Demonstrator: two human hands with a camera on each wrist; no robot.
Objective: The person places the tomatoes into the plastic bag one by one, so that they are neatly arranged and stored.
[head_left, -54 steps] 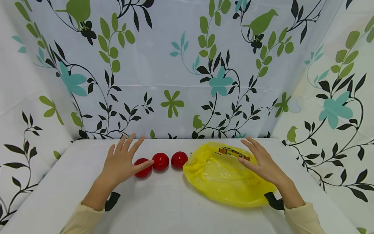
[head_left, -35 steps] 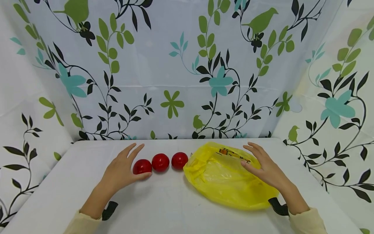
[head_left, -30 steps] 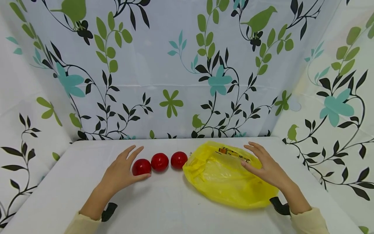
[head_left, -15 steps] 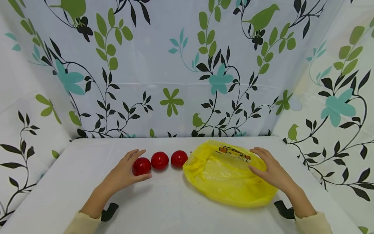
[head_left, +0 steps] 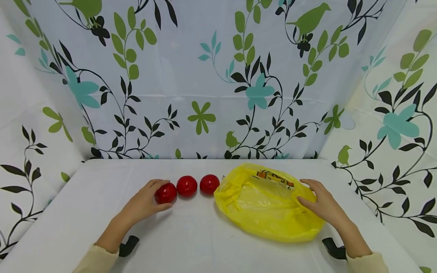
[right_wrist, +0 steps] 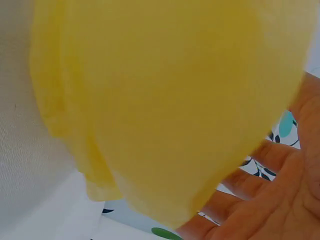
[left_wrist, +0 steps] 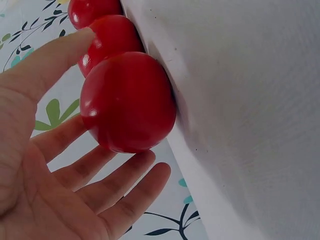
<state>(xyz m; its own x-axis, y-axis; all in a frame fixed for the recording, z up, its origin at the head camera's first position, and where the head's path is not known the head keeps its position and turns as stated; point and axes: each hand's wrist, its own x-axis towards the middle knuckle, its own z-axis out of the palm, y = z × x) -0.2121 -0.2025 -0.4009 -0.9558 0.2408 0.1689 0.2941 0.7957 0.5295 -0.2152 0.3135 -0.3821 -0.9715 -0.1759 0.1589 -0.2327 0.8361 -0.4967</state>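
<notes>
Three glossy red balls stand in a row on the white table: a left ball (head_left: 165, 193), a middle ball (head_left: 186, 186) and a right ball (head_left: 209, 184). My left hand (head_left: 144, 203) is spread around the left ball (left_wrist: 129, 102), fingers behind it and thumb in front, not closed on it. Whether the fingertips touch it I cannot tell. A crumpled yellow plastic bag (head_left: 266, 212) with dark print lies right of the balls. At its right side is my right hand (head_left: 322, 203), thumb apart from the fingers. In the right wrist view the bag (right_wrist: 170, 100) partly hides those fingers.
The white table (head_left: 191, 242) carries the balls and the bag. Behind it hangs a white curtain (head_left: 170, 76) printed with leaves, birds and flowers, and similar cloth flanks both sides. Black wrist mounts (head_left: 129, 245) show at both wrists.
The left hand has come down and in around the left ball. The right hand has moved right and lower, from over the bag to its right edge. Balls and bag stay put.
</notes>
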